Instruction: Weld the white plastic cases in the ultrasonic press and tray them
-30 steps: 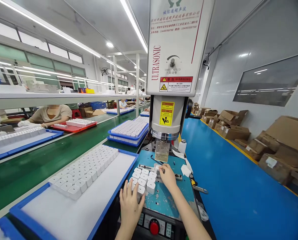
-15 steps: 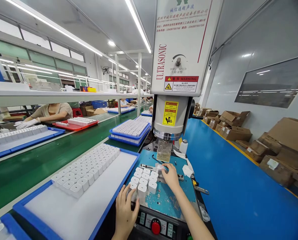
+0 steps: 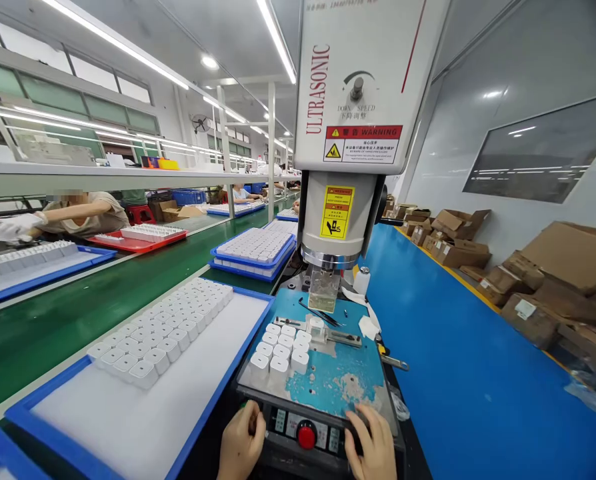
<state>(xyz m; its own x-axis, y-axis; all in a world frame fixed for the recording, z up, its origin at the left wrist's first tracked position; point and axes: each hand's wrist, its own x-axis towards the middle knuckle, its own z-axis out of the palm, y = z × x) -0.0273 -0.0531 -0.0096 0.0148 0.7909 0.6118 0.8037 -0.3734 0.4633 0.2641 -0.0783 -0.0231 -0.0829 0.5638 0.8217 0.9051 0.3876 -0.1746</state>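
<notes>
My left hand [image 3: 241, 445] presses on the left end of the black control panel [image 3: 308, 433] at the front of the ultrasonic welding machine [image 3: 358, 100], fingers curled. At the panel's right end my right hand [image 3: 375, 445] does the same, thumb on a button. A red round button [image 3: 307, 437] sits between them. On the teal machine plate [image 3: 338, 380] stands a group of small white plastic blocks [image 3: 281, 350]. One white block [image 3: 317, 325] sits in the metal fixture under the clear horn [image 3: 323, 292].
A blue-rimmed tray [image 3: 143, 407] with several rows of white blocks lies at the left. Beyond it runs a green conveyor belt [image 3: 78, 313] with more trays. Another person works at the far left. Cardboard boxes [image 3: 553, 280] line the blue floor's right side.
Both hands left the plate and the blocks and came back to the front control panel. The white block stays in the fixture. The camera tilted slightly down.
</notes>
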